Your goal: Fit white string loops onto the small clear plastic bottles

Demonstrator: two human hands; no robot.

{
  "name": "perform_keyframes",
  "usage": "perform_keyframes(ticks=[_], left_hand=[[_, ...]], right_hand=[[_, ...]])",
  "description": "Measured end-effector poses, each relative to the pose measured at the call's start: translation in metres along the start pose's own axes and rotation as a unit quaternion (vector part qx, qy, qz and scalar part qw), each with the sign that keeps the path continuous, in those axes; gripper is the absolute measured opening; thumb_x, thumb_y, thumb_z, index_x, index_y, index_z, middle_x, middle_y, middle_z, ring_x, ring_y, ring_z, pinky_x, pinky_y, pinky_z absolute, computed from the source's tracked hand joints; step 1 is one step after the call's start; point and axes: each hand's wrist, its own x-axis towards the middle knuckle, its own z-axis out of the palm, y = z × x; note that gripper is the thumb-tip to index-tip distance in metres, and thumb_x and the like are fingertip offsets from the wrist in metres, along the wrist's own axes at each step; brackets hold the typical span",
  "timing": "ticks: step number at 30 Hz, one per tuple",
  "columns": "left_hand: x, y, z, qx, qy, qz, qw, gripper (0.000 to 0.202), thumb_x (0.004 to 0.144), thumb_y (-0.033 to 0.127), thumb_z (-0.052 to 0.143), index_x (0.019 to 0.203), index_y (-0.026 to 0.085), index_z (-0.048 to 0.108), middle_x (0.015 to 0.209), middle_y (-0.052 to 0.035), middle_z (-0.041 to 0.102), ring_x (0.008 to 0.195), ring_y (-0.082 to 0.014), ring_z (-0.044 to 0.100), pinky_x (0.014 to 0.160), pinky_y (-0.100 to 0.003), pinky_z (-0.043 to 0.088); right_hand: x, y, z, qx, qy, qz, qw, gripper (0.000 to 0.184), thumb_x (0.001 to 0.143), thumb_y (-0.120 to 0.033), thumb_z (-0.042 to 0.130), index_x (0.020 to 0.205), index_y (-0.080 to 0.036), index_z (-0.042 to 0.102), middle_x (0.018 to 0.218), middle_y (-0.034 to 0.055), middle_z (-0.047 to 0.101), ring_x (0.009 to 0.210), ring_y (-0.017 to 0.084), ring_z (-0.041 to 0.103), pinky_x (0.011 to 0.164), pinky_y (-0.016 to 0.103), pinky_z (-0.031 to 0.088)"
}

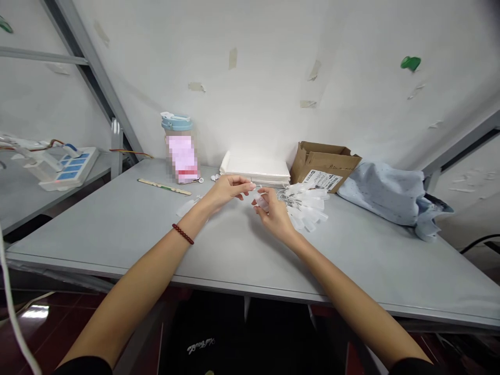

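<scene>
Over the middle of the grey table, my left hand (pixel 230 188) is closed in a pinch, its fingertips on something small and whitish that I cannot make out. Close to its right, my right hand (pixel 274 212) grips a small translucent white plastic piece (pixel 261 202) between thumb and fingers. The two hands are slightly apart. Right beside my right hand lies a fanned pile of similar flat translucent pieces (pixel 310 205) with thin dark strands among them. A few more clear pieces (pixel 185 207) lie partly hidden behind my left forearm.
Behind my hands are a stack of white sheets (pixel 255 169) and an open cardboard box (pixel 324 164). A light blue cloth bundle (pixel 385 192) lies right. A blue-lidded cup (pixel 177 123) with a blurred panel, a flat strip (pixel 164 187) and a power strip (pixel 72 169) are left.
</scene>
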Motion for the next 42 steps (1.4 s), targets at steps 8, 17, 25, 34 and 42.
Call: perform_keyframes(ticks=[8,17,25,34,42], left_hand=[[-0.003,0.001,0.008,0.029,-0.058,0.003,0.998,0.028,0.072,0.042,0.068,0.082,0.016,0.067,0.081,-0.0027,0.066,0.07,-0.0123,0.058,0.065,-0.025,0.047],[-0.008,0.01,0.006,0.144,-0.068,0.028,0.987,0.024,0.075,0.037,0.065,0.088,0.018,0.071,0.084,-0.0036,0.069,0.073,-0.0146,0.059,0.071,-0.028,0.047],[-0.008,0.009,0.009,0.192,-0.074,-0.002,0.979,0.025,0.076,0.038,0.063,0.079,0.014,0.07,0.066,-0.0031,0.063,0.064,-0.0148,0.057,0.06,-0.027,0.046],[-0.004,-0.002,0.012,0.139,-0.05,0.061,0.987,0.024,0.069,0.028,0.069,0.089,0.015,0.067,0.094,-0.0066,0.068,0.086,-0.0183,0.062,0.081,-0.033,0.05],[-0.006,0.001,0.011,0.138,-0.062,-0.018,0.988,0.029,0.079,0.042,0.062,0.077,0.013,0.066,0.064,-0.0041,0.065,0.061,-0.0153,0.063,0.065,-0.03,0.051]], right_hand=[[0.001,0.0,-0.001,0.015,0.012,0.018,1.0,0.031,0.08,-0.018,0.044,0.11,-0.02,0.035,0.089,0.0062,0.065,0.071,0.019,0.062,0.068,0.033,0.047],[0.002,0.003,-0.003,-0.114,-0.036,0.02,0.993,0.038,0.083,-0.016,0.038,0.121,-0.016,0.032,0.077,0.0062,0.062,0.064,0.022,0.057,0.061,0.032,0.042],[0.003,0.009,-0.008,-0.216,-0.068,-0.021,0.974,0.046,0.076,-0.003,0.033,0.121,-0.012,0.037,0.102,0.0183,0.063,0.088,0.027,0.059,0.071,0.036,0.044],[0.004,0.011,-0.005,-0.172,-0.057,-0.006,0.984,0.038,0.081,-0.011,0.038,0.118,-0.016,0.032,0.084,0.0101,0.065,0.07,0.025,0.061,0.062,0.033,0.043],[0.003,0.005,-0.004,-0.177,-0.065,0.009,0.982,0.036,0.081,-0.012,0.038,0.116,-0.016,0.032,0.084,0.0099,0.065,0.066,0.025,0.06,0.06,0.032,0.041]])
